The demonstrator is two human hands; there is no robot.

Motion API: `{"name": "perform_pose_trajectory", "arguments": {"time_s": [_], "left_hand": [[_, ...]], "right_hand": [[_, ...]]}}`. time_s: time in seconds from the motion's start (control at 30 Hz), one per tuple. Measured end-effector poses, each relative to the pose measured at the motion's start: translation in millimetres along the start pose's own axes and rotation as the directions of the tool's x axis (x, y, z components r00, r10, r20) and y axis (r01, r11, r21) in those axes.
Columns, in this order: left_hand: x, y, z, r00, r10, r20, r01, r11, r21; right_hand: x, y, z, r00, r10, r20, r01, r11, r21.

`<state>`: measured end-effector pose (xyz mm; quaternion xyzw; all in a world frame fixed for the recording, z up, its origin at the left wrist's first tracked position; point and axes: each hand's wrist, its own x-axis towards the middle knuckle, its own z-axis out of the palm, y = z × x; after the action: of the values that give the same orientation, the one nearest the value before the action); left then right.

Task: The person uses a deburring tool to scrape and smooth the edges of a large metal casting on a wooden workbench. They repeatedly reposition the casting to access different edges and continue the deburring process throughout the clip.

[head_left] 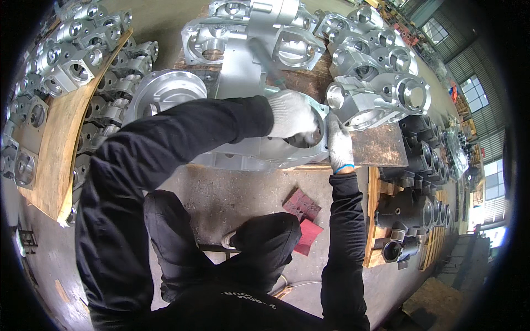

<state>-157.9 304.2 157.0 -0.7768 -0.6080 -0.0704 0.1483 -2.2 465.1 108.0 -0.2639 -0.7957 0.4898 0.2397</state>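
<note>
A silver metal casting (276,150) with a large round opening lies at the near edge of the bench in front of me. My left hand (291,114), in a white knit glove, is closed at that opening. A grey rod-like tool (265,59), smeared by motion, sticks up and away from this hand; its kind and lower end cannot be made out. My right hand (340,144), gloved in white with a blue cuff, grips the casting's right flange. Its fingertips point away from me, and some are hidden from view.
Further silver castings (364,58) crowd the bench (381,144). Stacked castings stand on a wooden board (55,165) at left. Dark pipe-like parts (406,209) sit on pallets at right. Red sheets (306,223) lie on the floor near my legs.
</note>
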Motion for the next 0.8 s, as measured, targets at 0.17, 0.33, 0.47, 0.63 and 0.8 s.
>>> {"name": "perform_pose_trajectory", "arguments": {"time_s": [0.17,0.33,0.47,0.63,0.8], "left_hand": [[42.7,-0.2,-13.5,0.901,-0.357,-0.245,0.345,0.934,-0.092],[41.3,7.3,-54.1,0.894,-0.339,-0.293,0.341,0.939,-0.043],[39.5,22.7,-98.2,0.719,-0.475,-0.507,0.092,0.789,-0.608],[15.1,49.2,-121.6,0.545,-0.754,-0.366,-0.010,0.431,-0.902],[-83.4,58.4,-115.3,0.620,-0.577,-0.533,0.502,0.813,-0.296]], "right_hand": [[1.4,7.1,-1.6,0.996,0.079,0.029,-0.079,0.997,0.021],[-0.4,-20.5,-3.0,0.923,-0.357,-0.141,0.288,0.887,-0.359],[-14.7,-72.8,6.8,0.704,-0.696,-0.144,0.624,0.702,-0.344],[-48.8,-138.4,28.2,0.632,-0.699,-0.335,0.666,0.711,-0.226],[-48.3,-137.4,-25.3,0.818,-0.575,-0.011,0.512,0.736,-0.444]]}}
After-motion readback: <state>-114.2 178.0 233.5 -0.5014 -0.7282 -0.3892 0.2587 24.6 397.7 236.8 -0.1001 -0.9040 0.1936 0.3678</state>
